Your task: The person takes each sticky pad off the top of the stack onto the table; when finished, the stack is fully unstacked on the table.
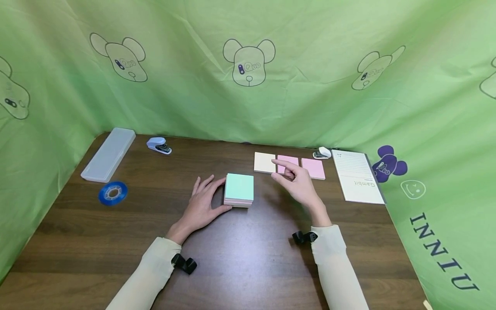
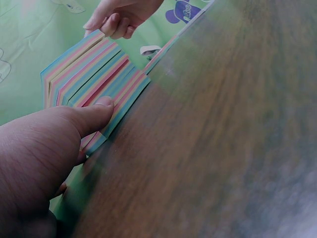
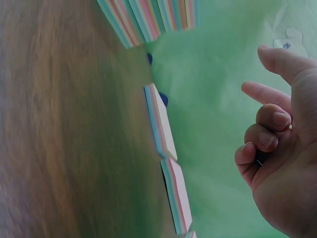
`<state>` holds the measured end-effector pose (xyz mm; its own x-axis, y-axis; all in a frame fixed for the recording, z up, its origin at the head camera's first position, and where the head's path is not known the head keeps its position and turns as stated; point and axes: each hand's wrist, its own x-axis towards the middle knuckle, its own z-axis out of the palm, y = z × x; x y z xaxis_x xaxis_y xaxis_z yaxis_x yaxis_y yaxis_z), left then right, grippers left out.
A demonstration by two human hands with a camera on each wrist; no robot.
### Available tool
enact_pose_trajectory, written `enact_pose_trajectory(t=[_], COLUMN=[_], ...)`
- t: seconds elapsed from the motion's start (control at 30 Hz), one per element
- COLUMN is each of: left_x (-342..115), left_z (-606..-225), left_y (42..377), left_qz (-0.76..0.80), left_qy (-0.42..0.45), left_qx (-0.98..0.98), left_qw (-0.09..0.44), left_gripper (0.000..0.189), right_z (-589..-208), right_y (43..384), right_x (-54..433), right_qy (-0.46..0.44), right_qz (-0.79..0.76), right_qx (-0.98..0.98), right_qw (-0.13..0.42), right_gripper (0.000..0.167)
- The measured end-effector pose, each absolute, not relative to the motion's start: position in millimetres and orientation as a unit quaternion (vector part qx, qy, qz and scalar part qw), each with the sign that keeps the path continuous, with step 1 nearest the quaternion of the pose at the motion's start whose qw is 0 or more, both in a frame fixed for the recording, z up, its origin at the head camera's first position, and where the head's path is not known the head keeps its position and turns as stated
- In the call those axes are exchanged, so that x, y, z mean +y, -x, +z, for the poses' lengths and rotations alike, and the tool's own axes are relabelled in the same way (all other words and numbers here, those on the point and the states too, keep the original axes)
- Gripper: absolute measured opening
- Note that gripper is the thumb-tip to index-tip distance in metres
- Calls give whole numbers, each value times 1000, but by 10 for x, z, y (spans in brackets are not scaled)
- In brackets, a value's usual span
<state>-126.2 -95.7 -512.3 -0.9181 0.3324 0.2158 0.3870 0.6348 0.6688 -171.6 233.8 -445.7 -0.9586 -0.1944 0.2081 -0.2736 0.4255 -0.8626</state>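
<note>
A tall stack of sticky note pads (image 1: 239,186), mint green on top, stands near the middle of the table. My left hand (image 1: 202,206) touches its left side and front corner, thumb and fingers spread. In the left wrist view the thumb lies along the stack's striped side (image 2: 101,74). My right hand (image 1: 300,185) is raised to the right of the stack and holds nothing. Its index finger and thumb point out, apart; the other fingers curl in. Behind it lie a cream pad (image 1: 265,162), a partly covered pink pad (image 1: 280,169) and another pink pad (image 1: 313,168).
At the left lie a pale pencil case (image 1: 109,155), a blue tape roll (image 1: 113,193) and a light blue stapler (image 1: 159,145). A white stapler (image 1: 322,153) and a notebook (image 1: 358,176) sit at the back right. Green cloth (image 1: 248,112) hangs behind the table.
</note>
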Motion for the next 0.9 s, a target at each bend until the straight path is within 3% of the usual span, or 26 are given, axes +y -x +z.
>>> enact_pose_trajectory(t=[0.37, 0.9], left_x=[-958, -967], left_z=[-5119, -5140], left_y=[1262, 1263], left_qz=[-382, -385], left_qy=[202, 203], left_qx=[-901, -900], left_qw=[38, 41], left_gripper=[89, 88], right_z=[-4445, -4535], right_y=[1663, 1591], right_x=[2168, 1914], right_qy=[-167, -220], right_qz=[473, 426], right_qx=[-865, -877], right_qw=[17, -29], right_gripper=[48, 80])
